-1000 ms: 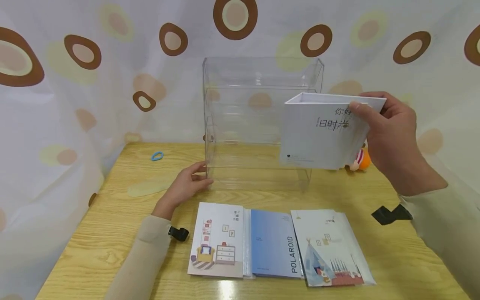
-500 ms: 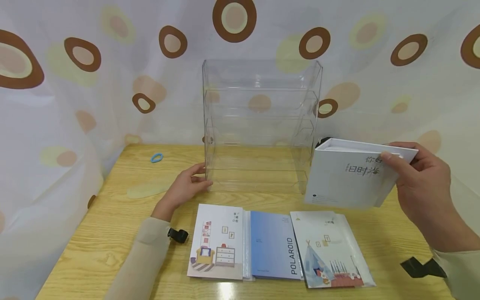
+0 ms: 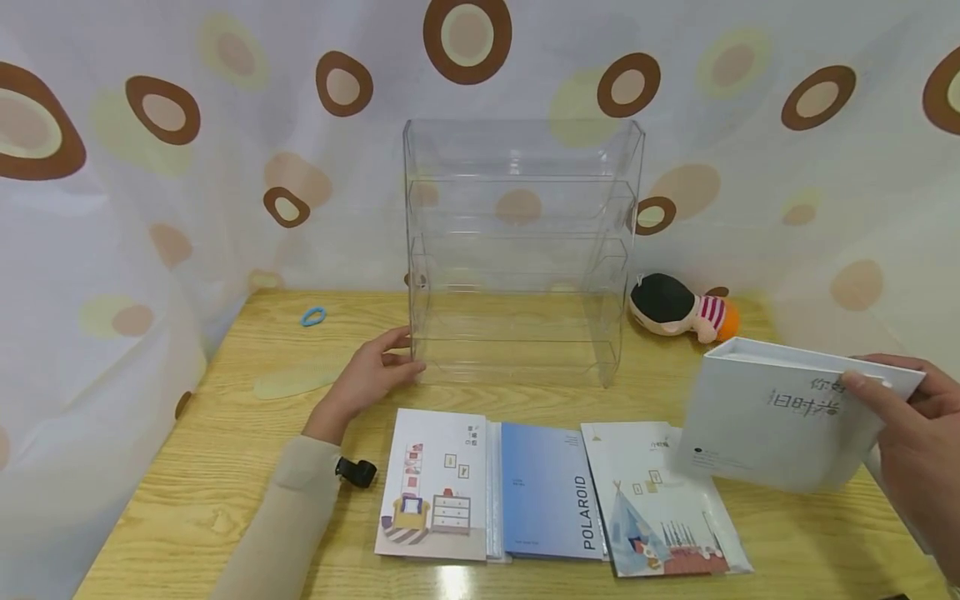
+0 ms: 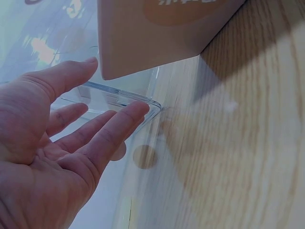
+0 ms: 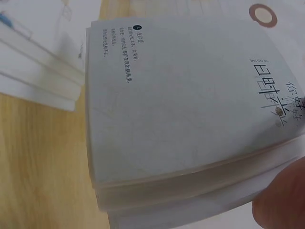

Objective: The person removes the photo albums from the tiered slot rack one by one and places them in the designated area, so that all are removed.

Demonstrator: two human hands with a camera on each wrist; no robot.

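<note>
My right hand [image 3: 918,450] pinches the top right corner of a white photo album [image 3: 795,425] printed with dark Chinese characters, thumb on the front cover. The album is tilted above the right side of the table; in the right wrist view its cover [image 5: 176,100] and page edges fill the frame. My left hand [image 3: 372,375] is at the lower left edge of a clear acrylic rack [image 3: 517,362] with several stepped tiers. Its fingers look relaxed around the rack's corner in the left wrist view, where a pale box-like object [image 4: 152,47] with an orange patch stands close by.
In front of the rack lie a white illustrated album [image 3: 431,492], a blue POLAROID album [image 3: 551,492] and a white album with a tent drawing [image 3: 663,508]. A doll [image 3: 675,307] lies right of the rack, a blue ring [image 3: 313,317] to its left. A patterned curtain [image 3: 480,92] hangs behind.
My right hand has carried the white photo album down and to the right, away from the rack's front, uncovering the doll. The left hand has stayed at the rack's edge.
</note>
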